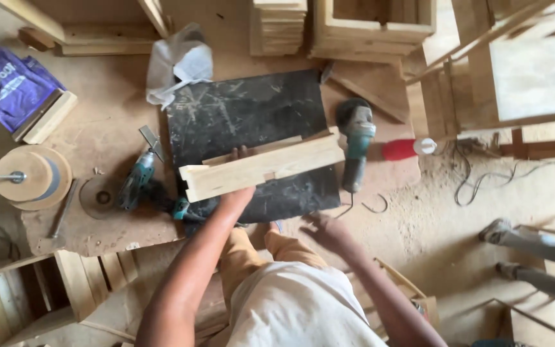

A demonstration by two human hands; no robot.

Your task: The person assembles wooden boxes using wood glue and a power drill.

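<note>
View from above of a dusty workshop floor. The left hand (237, 191) grips a pale wooden frame piece (261, 167), fingers curled over its far edge and thumb under the near one, holding it above a scratched black board (239, 112) that lies on a low plywood platform (107, 132). The right hand (327, 231) hangs near the board's near right corner with fingers loosely spread, holding nothing. Just right of the frame piece lies a teal angle grinder (356, 144), its cord trailing toward the near side; farther right is a red bottle (406, 149) on its side. Left of the board rests a teal cordless drill (135, 180), a sanding disc (101, 197) beside it, and round wooden discs (30, 177) at the platform's left edge. A white plastic bag (178, 64) sits at the board's far left corner, a purple bag (14, 87) far left. Wooden crates (374, 26) stand at the far side. Another person's feet (521, 254) show at right
</note>
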